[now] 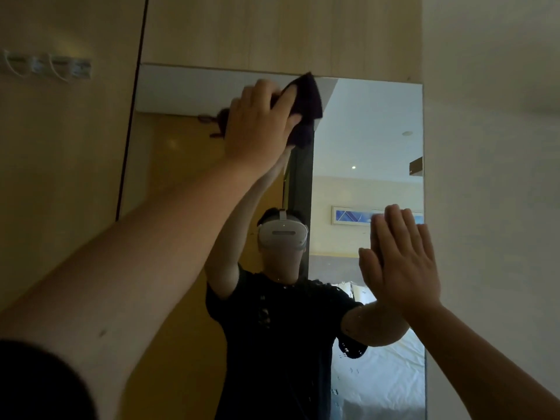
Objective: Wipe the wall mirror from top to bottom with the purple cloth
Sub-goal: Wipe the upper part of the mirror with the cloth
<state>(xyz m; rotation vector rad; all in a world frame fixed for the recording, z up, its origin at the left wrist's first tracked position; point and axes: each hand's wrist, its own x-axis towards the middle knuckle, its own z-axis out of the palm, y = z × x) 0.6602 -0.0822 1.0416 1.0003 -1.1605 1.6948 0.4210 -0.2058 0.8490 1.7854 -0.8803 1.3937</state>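
A person's left hand [259, 122] presses a bunched, dark purple cloth [304, 107] against the top of a tall, frameless rectangular wall mirror [363, 140], fingers curled over the fabric and gripping it. The cloth looks almost black in the dim light, crumpled into a rough wedge whose upper corner touches the mirror's top edge, about midway across the glass. The right hand [400, 268] lies flat on the mirror near its right edge, lower down, fingers straight and close together, holding nothing. The mirror is set into a pale wooden wall panel [272, 31], with a white wall just beside its right edge. Small specks and droplets show on the lower glass. Reflected in it are the person in a dark T-shirt and a white headset, a framed blue picture and a bed with white bedding. Clear wall hooks [48, 66] hang on the panel at upper left.
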